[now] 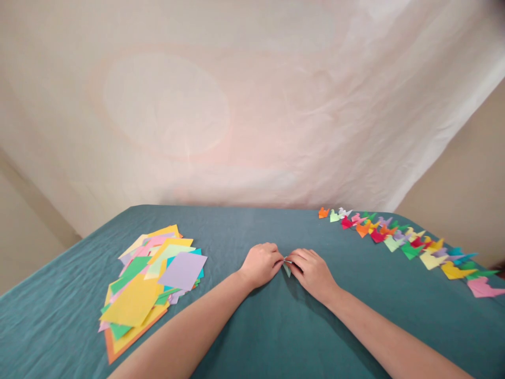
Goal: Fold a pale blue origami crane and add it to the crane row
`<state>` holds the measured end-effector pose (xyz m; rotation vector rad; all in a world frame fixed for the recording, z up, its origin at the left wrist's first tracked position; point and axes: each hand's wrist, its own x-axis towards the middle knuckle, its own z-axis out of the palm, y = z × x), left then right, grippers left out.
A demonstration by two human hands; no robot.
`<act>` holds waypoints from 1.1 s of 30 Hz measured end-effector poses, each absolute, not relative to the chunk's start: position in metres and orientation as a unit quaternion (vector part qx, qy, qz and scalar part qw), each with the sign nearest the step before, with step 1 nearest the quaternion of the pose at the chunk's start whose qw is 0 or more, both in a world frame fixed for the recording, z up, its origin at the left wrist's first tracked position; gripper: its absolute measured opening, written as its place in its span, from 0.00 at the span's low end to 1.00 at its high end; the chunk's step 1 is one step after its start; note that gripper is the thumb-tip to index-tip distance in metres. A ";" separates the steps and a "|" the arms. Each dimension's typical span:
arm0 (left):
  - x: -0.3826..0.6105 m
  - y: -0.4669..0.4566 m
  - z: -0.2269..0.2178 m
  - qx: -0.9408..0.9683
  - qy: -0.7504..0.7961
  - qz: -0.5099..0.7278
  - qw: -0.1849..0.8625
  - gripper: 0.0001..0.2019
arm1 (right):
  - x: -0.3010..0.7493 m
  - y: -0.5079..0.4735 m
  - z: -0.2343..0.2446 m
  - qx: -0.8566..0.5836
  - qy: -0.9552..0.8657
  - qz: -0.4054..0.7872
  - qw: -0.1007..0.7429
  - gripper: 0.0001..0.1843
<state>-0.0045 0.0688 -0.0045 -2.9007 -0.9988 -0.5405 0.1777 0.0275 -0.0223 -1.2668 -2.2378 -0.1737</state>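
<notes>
Both my hands meet at the middle of the teal tablecloth (pixel 276 337). My left hand (pixel 260 265) and my right hand (pixel 311 271) are closed, their fingertips pinching a small folded piece of pale paper (pixel 286 267) between them. Only a narrow tip of that paper shows below the fingers; the rest is hidden. The hands rest low on the cloth.
A loose pile of coloured paper squares (pixel 152 276) lies to the left of my left arm. A curved row of several folded paper cranes (pixel 402 239) runs along the right side of the table. A pale cloth backdrop (pixel 236 105) hangs behind the far edge.
</notes>
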 end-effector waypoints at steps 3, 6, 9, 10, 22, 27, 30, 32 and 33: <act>-0.003 0.067 -0.001 -0.937 -0.314 -0.146 0.052 0.11 | 0.178 0.028 -0.023 -0.469 -0.835 -0.074 0.279 0.07; -0.002 0.066 0.000 -0.940 -0.306 -0.133 0.076 0.12 | 0.178 0.028 -0.023 -0.466 -0.836 -0.079 0.280 0.07; -0.001 0.066 0.000 -0.940 -0.301 -0.131 0.089 0.12 | 0.178 0.027 -0.022 -0.466 -0.837 -0.075 0.277 0.07; -0.001 0.066 0.000 -0.940 -0.300 -0.131 0.091 0.12 | 0.178 0.026 -0.022 -0.466 -0.837 -0.071 0.276 0.07; -0.010 0.072 -0.005 -0.930 -0.313 -0.185 -0.047 0.11 | 0.178 0.024 -0.020 -0.462 -0.840 -0.071 0.278 0.08; -0.010 0.075 -0.011 -0.906 -0.336 -0.233 -0.110 0.10 | 0.177 0.023 -0.019 -0.469 -0.835 -0.041 0.285 0.08; -0.010 0.075 -0.012 -0.898 -0.339 -0.247 -0.130 0.10 | 0.177 0.024 -0.020 -0.473 -0.828 -0.023 0.299 0.09; -0.011 0.075 -0.011 -0.896 -0.336 -0.254 -0.139 0.11 | 0.178 0.025 -0.021 -0.474 -0.821 -0.001 0.318 0.10; -0.011 0.075 -0.011 -0.897 -0.331 -0.257 -0.145 0.11 | 0.178 0.025 -0.021 -0.475 -0.816 0.015 0.330 0.10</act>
